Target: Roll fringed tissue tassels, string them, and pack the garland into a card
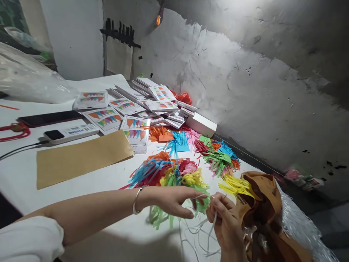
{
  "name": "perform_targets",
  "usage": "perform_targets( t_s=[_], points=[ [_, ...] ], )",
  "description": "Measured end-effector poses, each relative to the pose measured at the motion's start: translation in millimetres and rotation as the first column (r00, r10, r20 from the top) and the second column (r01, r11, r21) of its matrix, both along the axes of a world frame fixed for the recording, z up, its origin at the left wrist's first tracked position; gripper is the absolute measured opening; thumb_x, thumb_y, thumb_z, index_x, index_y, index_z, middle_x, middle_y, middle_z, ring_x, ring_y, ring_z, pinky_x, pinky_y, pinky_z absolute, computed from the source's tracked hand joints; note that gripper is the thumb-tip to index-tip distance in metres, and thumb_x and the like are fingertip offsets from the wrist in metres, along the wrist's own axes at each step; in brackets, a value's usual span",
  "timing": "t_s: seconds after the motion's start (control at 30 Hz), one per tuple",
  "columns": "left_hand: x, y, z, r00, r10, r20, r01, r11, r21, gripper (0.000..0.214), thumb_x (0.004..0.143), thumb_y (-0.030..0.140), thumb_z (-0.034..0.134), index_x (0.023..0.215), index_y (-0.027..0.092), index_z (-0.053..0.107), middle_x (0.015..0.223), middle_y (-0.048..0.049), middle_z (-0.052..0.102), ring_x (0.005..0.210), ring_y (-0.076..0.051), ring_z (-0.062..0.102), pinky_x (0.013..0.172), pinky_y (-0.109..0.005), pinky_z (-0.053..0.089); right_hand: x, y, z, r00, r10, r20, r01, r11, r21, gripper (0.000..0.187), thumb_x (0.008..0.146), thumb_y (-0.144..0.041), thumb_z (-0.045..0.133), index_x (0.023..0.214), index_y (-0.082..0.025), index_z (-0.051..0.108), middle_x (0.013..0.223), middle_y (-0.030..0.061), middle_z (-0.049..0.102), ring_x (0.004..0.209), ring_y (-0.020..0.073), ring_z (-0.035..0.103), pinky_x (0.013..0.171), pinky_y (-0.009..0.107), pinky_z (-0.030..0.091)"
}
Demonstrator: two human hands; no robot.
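Note:
My left hand [174,200], with a silver bangle on its wrist, reaches across the white table [24,171] and pinches a thin white string [203,196] next to a green paper tassel [160,216]. My right hand [223,218] is closed on the same white string, whose loose ends [201,233] trail down over the table. A pile of colourful paper tassels [166,171] lies just beyond both hands. A yellow tassel [236,186] sits right behind my right hand.
A brown bag [261,211] lies at the right by a bubble-wrap sheet [300,225]. Several printed bunting cards [106,118], a white box [201,124], a tan envelope [81,158], a black phone [49,118] and a white device [72,131] lie further back. A grey wall [259,91] runs along the right.

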State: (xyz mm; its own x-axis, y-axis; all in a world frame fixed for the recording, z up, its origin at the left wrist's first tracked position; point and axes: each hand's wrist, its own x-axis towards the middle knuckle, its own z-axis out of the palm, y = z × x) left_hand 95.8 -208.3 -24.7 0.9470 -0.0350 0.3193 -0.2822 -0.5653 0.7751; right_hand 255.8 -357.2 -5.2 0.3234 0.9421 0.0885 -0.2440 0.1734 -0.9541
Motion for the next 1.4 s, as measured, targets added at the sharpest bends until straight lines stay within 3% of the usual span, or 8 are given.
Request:
perform_targets(
  t_s=[0.13, 0.4, 0.73, 0.83, 0.93, 1.0, 1.17, 1.4],
  points=[
    [-13.0, -4.2, 0.3, 0.983, -0.076, -0.164, 0.018, 0.944, -0.330, 0.035, 0.097, 0.042, 0.056, 0.118, 0.018, 0.071, 0.067, 0.0000, 0.062, 0.056, -0.012, 0.053, 0.052, -0.022, 0.045, 7.1, -11.1, -14.4, 0.999, -0.041, 0.029, 0.043, 0.996, -0.081, 0.039, 0.078, -0.048, 0.081, 0.066, -0.017, 0.060, 0.054, -0.0067, 0.042, 0.048, 0.0046, 0.029, 0.046, 0.020, 0.019],
    [-56.1, 56.0, -4.3, 0.775, 0.631, 0.025, -0.514, 0.653, -0.557, 0.047, 0.099, 0.059, 0.035, 0.085, 0.019, 0.056, 0.051, 0.0103, 0.019, 0.042, -0.008, 0.019, 0.044, -0.020, 0.029, 32.7, -40.7, -55.0, 0.958, -0.285, -0.012, 0.281, 0.952, -0.124, 0.038, 0.071, -0.052, 0.085, 0.077, -0.019, 0.067, 0.057, -0.0091, 0.034, 0.048, 0.0042, 0.021, 0.044, 0.020, 0.016],
    [-116.1, 98.1, 9.2, 0.266, 0.957, 0.114, -0.949, 0.281, -0.145, 0.015, 0.081, 0.031, 0.057, 0.083, 0.016, 0.059, 0.078, 0.0011, 0.059, 0.085, -0.018, 0.055, 0.080, -0.028, 0.045, 55.7, -111.2, -39.0, 0.761, -0.633, -0.143, 0.646, 0.761, 0.067, 0.037, 0.089, -0.048, 0.067, 0.064, -0.024, 0.053, 0.059, -0.0065, 0.026, 0.046, 0.0085, 0.019, 0.043, 0.032, 0.018],
    [-86.0, 52.5, 3.9, 0.404, 0.895, 0.188, -0.910, 0.414, -0.016, 0.028, 0.081, 0.032, 0.061, 0.106, 0.018, 0.063, 0.113, -0.0050, 0.065, 0.112, -0.024, 0.055, 0.099, -0.037, 0.043, 42.5, -113.8, -30.5, 0.781, -0.595, -0.191, 0.617, 0.783, 0.085, 0.039, 0.089, -0.045, 0.068, 0.063, -0.022, 0.050, 0.058, -0.0070, 0.026, 0.045, 0.0075, 0.019, 0.043, 0.030, 0.016],
    [-42.3, -15.2, -6.1, 0.812, 0.572, 0.114, -0.583, 0.801, 0.136, 0.026, 0.092, 0.031, 0.053, 0.114, 0.024, 0.066, 0.114, -0.0046, 0.070, 0.104, -0.019, 0.065, 0.093, -0.031, 0.050, 26.3, -112.8, -23.7, 0.823, -0.508, -0.253, 0.549, 0.827, 0.125, 0.042, 0.093, -0.043, 0.065, 0.062, -0.021, 0.046, 0.056, -0.0079, 0.027, 0.044, 0.0068, 0.019, 0.042, 0.026, 0.016],
    [-15.0, -60.4, -12.2, 0.938, 0.338, 0.076, -0.346, 0.927, 0.144, 0.031, 0.097, 0.030, 0.051, 0.124, 0.022, 0.062, 0.123, -0.0099, 0.067, 0.108, -0.021, 0.065, 0.094, -0.032, 0.052, 15.3, -112.0, -19.9, 0.846, -0.461, -0.268, 0.510, 0.846, 0.156, 0.042, 0.095, -0.042, 0.062, 0.063, -0.020, 0.045, 0.056, -0.0084, 0.028, 0.044, 0.0065, 0.020, 0.042, 0.024, 0.018],
    [27.8, -129.0, -19.8, 0.984, 0.176, 0.040, -0.179, 0.980, 0.087, 0.030, 0.093, 0.032, 0.063, 0.120, 0.020, 0.066, 0.105, -0.0103, 0.074, 0.087, -0.021, 0.068, 0.078, -0.029, 0.054, -5.3, -112.2, -12.9, 0.882, -0.412, -0.231, 0.458, 0.863, 0.212, 0.034, 0.095, -0.044, 0.061, 0.071, -0.020, 0.057, 0.055, -0.0098, 0.029, 0.044, 0.0051, 0.022, 0.043, 0.020, 0.025],
    [38.9, -131.7, -28.2, 0.978, 0.194, 0.069, -0.196, 0.980, 0.019, 0.016, 0.090, 0.016, 0.055, 0.086, 0.017, 0.071, 0.078, -0.0055, 0.074, 0.070, -0.016, 0.065, 0.065, -0.022, 0.047, -12.3, -111.6, -16.3, 0.887, -0.391, -0.245, 0.445, 0.867, 0.227, 0.034, 0.093, -0.044, 0.066, 0.071, -0.020, 0.059, 0.054, -0.0104, 0.029, 0.042, 0.0041, 0.023, 0.043, 0.019, 0.024]
  ],
)
